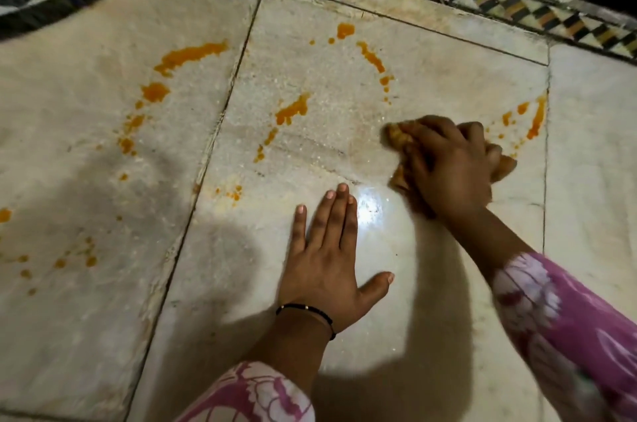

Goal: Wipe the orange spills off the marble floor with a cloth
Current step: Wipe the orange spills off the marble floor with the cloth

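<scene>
A soft, bunched cloth [396, 135] is gripped by the right hand [448, 166], fingers closed; the left hand [327, 259] is spread flat on the marble floor [431, 59], orange spills [293, 109] unwiped.

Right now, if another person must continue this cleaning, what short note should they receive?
Right hand: closed on the cloth, pressing it on the marble floor.
Left hand: empty, flat on the floor, fingers spread.
Done: the patch in front of the hands looks clean and shiny.
Left: the streak beside the cloth, the arc beyond it, the centre splash, and the long trail on the left slab with small drops nearer.
</scene>
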Motion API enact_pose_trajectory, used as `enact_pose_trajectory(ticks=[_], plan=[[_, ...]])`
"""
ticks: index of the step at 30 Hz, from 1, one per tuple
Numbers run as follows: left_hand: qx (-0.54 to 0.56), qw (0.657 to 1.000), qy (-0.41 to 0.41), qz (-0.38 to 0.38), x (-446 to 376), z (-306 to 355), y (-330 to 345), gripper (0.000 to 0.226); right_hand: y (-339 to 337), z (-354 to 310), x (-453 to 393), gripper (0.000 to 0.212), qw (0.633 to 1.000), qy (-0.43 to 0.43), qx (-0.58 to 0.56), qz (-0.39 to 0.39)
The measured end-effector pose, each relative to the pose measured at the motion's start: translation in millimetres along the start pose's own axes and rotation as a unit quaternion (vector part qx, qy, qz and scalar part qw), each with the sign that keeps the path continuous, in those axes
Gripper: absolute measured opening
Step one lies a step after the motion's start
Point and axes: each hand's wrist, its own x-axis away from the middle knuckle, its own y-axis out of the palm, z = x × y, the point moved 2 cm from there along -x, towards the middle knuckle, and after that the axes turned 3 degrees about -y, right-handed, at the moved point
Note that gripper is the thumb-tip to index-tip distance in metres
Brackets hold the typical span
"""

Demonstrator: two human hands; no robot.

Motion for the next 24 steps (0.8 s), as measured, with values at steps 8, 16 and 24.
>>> enact_pose_trajectory(ticks=[8,16,24], plan=[[-0.01,1.0,0.006,0.001,0.0,-0.4,0.4,0.099,-1.5,-18.7,29.0,0.036,0.987,-0.152,-0.036,-0.024],[0.002,1.0,0.009,0.004,0.8,-0.3,3.0,0.099,-2.2,3.8,-21.3,0.034,0.999,0.007,-0.035,-0.021],[0.015,1.0,0.018,0.004,0.9,-2.7,1.4,0.099,-8.6,-24.7,25.3,0.039,0.982,-0.141,-0.058,-0.114]])
